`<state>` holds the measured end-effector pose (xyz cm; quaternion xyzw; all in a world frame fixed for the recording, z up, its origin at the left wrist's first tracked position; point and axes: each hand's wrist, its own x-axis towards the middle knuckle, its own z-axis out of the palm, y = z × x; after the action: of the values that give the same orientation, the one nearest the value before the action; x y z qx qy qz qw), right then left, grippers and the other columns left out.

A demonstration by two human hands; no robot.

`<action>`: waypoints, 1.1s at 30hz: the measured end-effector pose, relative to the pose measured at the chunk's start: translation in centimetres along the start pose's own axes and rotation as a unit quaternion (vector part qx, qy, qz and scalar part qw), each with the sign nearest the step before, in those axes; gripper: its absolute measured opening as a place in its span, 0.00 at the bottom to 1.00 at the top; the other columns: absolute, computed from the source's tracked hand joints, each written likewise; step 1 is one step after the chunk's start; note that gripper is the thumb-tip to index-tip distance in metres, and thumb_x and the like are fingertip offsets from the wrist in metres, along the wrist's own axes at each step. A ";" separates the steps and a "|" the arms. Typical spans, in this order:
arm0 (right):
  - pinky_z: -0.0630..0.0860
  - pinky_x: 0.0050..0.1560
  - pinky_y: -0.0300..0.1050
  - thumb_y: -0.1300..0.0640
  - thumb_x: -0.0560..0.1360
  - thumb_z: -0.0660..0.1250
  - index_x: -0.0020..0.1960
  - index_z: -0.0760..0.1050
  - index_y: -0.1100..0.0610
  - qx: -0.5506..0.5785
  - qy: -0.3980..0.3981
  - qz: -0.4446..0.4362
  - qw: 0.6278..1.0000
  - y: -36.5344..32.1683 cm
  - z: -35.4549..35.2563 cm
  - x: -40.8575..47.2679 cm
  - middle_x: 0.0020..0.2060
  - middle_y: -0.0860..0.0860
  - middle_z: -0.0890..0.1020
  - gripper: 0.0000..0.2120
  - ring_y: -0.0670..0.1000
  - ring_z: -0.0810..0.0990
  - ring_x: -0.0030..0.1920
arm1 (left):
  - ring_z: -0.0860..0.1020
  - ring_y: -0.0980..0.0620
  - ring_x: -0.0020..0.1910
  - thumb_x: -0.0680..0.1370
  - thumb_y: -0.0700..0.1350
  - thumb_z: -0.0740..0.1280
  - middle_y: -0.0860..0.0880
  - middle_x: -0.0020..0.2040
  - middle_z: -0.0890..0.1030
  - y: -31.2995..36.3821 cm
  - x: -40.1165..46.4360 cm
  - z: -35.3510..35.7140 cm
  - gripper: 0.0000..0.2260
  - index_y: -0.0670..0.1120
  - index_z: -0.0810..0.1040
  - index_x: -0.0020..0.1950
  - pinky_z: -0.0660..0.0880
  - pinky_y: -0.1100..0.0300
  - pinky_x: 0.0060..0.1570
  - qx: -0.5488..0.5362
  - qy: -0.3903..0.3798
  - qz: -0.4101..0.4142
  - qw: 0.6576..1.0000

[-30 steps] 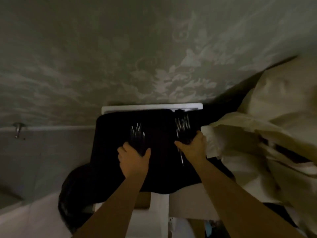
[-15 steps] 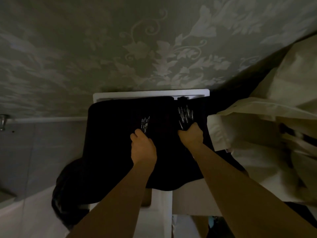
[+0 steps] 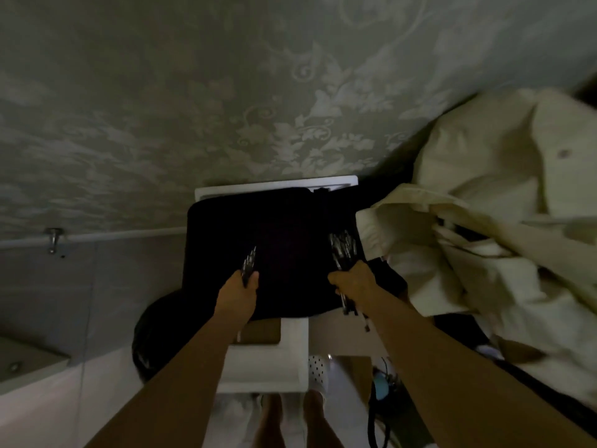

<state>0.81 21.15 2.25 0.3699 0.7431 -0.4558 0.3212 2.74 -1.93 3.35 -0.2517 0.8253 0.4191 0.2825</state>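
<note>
Two bundles of pens are held over the black cloth (image 3: 284, 227). The small bundle of pens (image 3: 249, 263) sticks up from the left hand (image 3: 237, 294), whose fingers are curled round it. The larger bundle of pens (image 3: 343, 250) is gripped in the right hand (image 3: 353, 281), its ends showing above and below the fist. The light is too dim to count single pens. The cloth covers one white table (image 3: 274, 185), with cream bedding (image 3: 484, 205) just to its right.

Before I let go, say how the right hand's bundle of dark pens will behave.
The bundle of dark pens splays at both ends, so it probably scatters. Slim stiff barrels likely roll, though the black cloth may slow them.
</note>
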 end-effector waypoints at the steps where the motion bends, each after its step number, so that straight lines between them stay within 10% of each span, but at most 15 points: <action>1: 0.76 0.31 0.44 0.66 0.72 0.70 0.55 0.75 0.67 -0.004 -0.003 -0.001 1.000 0.7 -0.4 -1.8 0.39 0.59 0.77 0.13 0.53 0.75 0.32 | 0.78 0.38 0.50 0.82 0.52 0.58 0.39 0.49 0.78 -0.3 -1.5 -0.7 0.16 0.39 0.73 0.57 0.76 0.46 0.52 -0.002 -0.008 -0.003 1.000; 6: 0.72 0.25 0.35 0.63 0.72 0.70 0.35 0.70 0.58 -0.026 0.018 -0.003 0.999 4.0 -2.5 -10.0 0.31 0.55 0.76 0.11 0.48 0.73 0.28 | 0.77 0.33 0.42 0.81 0.52 0.60 0.33 0.46 0.77 -1.7 -8.7 -3.3 0.19 0.35 0.73 0.59 0.75 0.42 0.42 -0.040 -0.025 -0.033 0.998; 11: 0.73 0.30 0.39 0.61 0.71 0.72 0.52 0.77 0.65 0.020 0.060 0.014 0.998 7.8 -3.7 -17.1 0.42 0.59 0.80 0.12 0.52 0.77 0.34 | 0.74 0.42 0.33 0.81 0.50 0.61 0.38 0.39 0.73 -3.3 -15.0 -4.0 0.19 0.35 0.73 0.60 0.75 0.48 0.36 -0.053 -0.039 -0.042 0.997; 15: 0.73 0.44 0.44 0.59 0.71 0.73 0.61 0.75 0.65 0.066 0.101 0.025 0.992 11.8 -3.6 -22.2 0.52 0.60 0.81 0.21 0.57 0.80 0.48 | 0.67 0.53 0.25 0.81 0.49 0.61 0.47 0.32 0.69 -5.7 -18.4 -4.1 0.13 0.42 0.72 0.41 0.66 0.64 0.21 -0.083 -0.049 -0.022 0.995; 23: 0.79 0.42 0.46 0.62 0.71 0.72 0.59 0.75 0.65 0.181 0.153 0.074 0.969 24.3 0.8 -34.0 0.41 0.57 0.80 0.18 0.53 0.80 0.39 | 0.77 0.35 0.53 0.81 0.52 0.60 0.35 0.54 0.78 -9.6 -26.4 -4.4 0.19 0.37 0.75 0.61 0.74 0.46 0.54 0.080 -0.090 0.108 0.987; 27: 0.78 0.35 0.44 0.64 0.72 0.71 0.57 0.75 0.66 0.257 0.148 0.106 0.949 31.9 2.2 -40.1 0.40 0.59 0.80 0.16 0.52 0.78 0.32 | 0.78 0.45 0.39 0.81 0.54 0.59 0.41 0.42 0.79 -10.8 -31.9 -1.8 0.18 0.40 0.77 0.47 0.75 0.52 0.43 0.176 -0.123 0.160 0.963; 33: 0.74 0.28 0.40 0.64 0.71 0.71 0.49 0.76 0.64 0.365 0.212 0.156 0.893 44.5 2.0 -47.9 0.33 0.56 0.77 0.09 0.50 0.77 0.27 | 0.77 0.39 0.49 0.82 0.52 0.59 0.36 0.50 0.79 -12.1 -39.8 5.9 0.18 0.38 0.76 0.56 0.76 0.47 0.52 0.263 -0.194 0.211 0.921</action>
<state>63.51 20.88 20.90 0.6599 0.5077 -0.5500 0.0656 40.58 3.80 20.74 0.0973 0.8688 0.2776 0.3983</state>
